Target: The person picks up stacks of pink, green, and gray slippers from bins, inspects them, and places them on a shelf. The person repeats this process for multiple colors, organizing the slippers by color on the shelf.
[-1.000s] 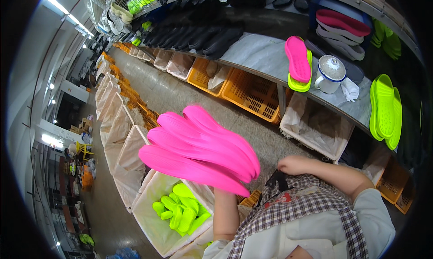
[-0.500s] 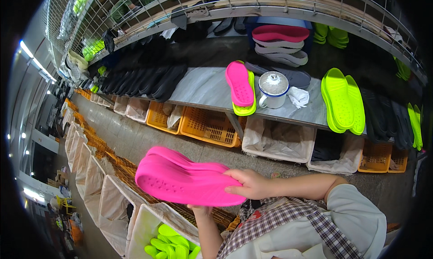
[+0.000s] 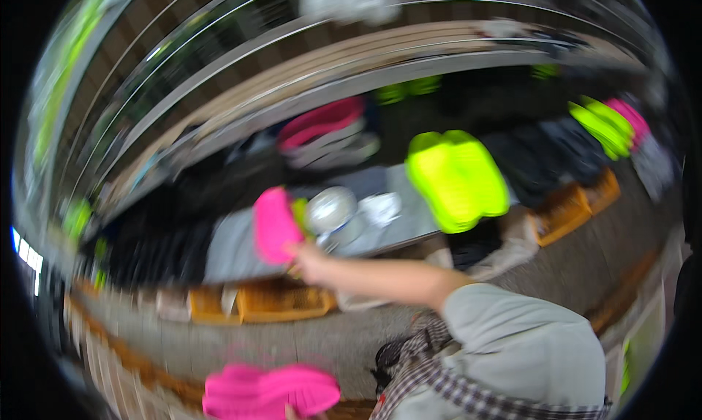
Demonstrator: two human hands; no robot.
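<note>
So, head view, and fair warning, it's pretty smeared. Our right hand (image 3: 311,265) is out at the front edge of the grey, smooth-topped table (image 3: 234,244), fingers right at the lower end of a hot-pink, foot-shaped, foam-looking sole (image 3: 275,226). With all the blur we honestly can't tell if those fingers are pinching it or just touching. That sole lies on the table, overlapping a neon-green foam-looking sole (image 3: 300,211) that peeks out on its right.

Our left hand (image 3: 294,413) is mostly cut off by the bottom edge, but we can see a bit of it wrapped against a bundle of hot-pink, curvy foam-looking soles (image 3: 267,392), so it's got hold of those, well apart from the table.

Just right of the right hand's sole we've got a round white lidded mug (image 3: 333,214), then a crumpled white paper-like wad (image 3: 382,209), then a chunky neon-green pair of soles (image 3: 459,182). Behind the mug there's a stack of dark-pink and greyish soles (image 3: 322,131). Over on the left, a row of black shoe-shaped pieces (image 3: 157,248) runs along the table, and orange plastic crates (image 3: 285,305) sit below its front edge.
</note>
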